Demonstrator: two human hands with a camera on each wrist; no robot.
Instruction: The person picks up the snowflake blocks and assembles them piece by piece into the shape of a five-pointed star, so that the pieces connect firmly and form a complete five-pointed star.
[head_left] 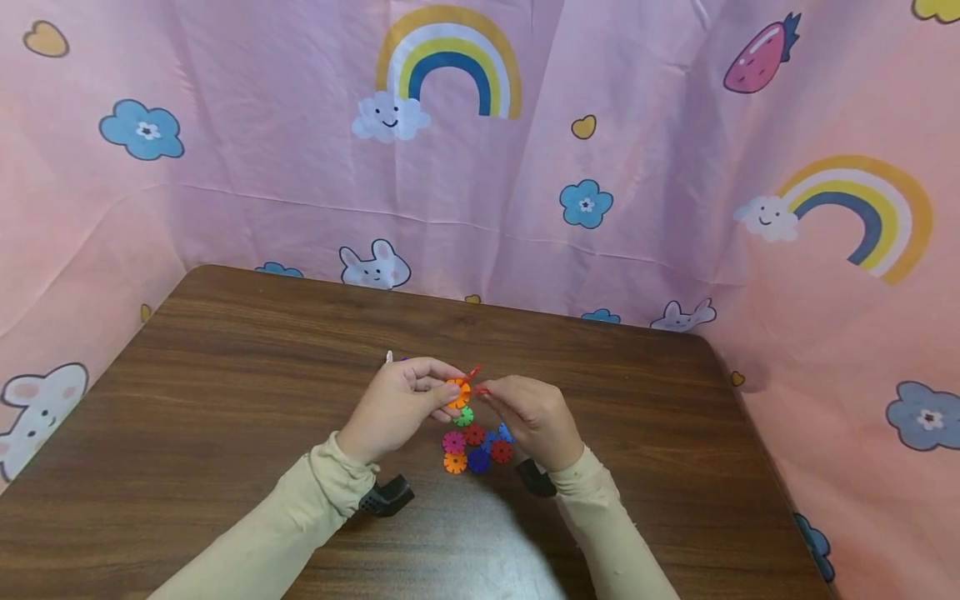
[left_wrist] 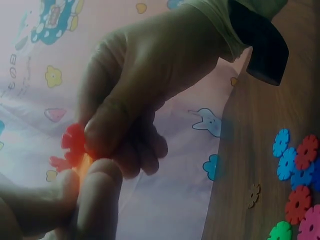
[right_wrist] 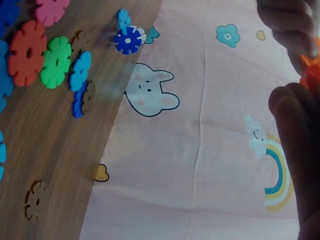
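Observation:
In the head view the left hand [head_left: 390, 410] pinches an orange notched disc [head_left: 460, 393] between thumb and fingers, above the table. A red piece [head_left: 472, 374], seen nearly edge-on, stands at the disc's upper side. The right hand [head_left: 538, 417] pinches another red piece [head_left: 482, 390] close beside it. In the left wrist view the fingertips of both hands meet around the orange disc [left_wrist: 84, 167], and two red pieces [left_wrist: 74, 137] show beside the right hand [left_wrist: 145, 75]. Fingers hide much of the pieces; whether they are joined cannot be told.
Several loose notched discs lie on the wooden table [head_left: 262, 400] beneath and in front of the hands, among them a green one [head_left: 463, 416], a pink one [head_left: 453, 442] and a dark blue one [head_left: 477, 460]. A blue and white group [right_wrist: 129, 40] lies farther back. Patterned cloth [head_left: 285, 192] surrounds the table.

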